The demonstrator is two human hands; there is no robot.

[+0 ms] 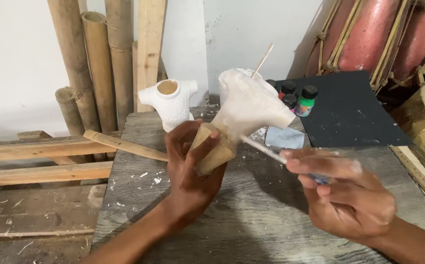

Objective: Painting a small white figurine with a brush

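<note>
At the centre of the frame the left hand point(190, 168) wraps its fingers tight around the tan base of a white-coated figure point(244, 115), tilting it so its side faces the brush. The right hand point(349, 195) pinches a thin brush point(264, 149) whose tip touches the figure (the stroke is blurred). Behind, upper centre, stands a second white torso point(171, 102); paint bottles point(298, 100) sit on a black sheet point(349, 112), well clear of the grey wooden table point(251, 220).
</note>
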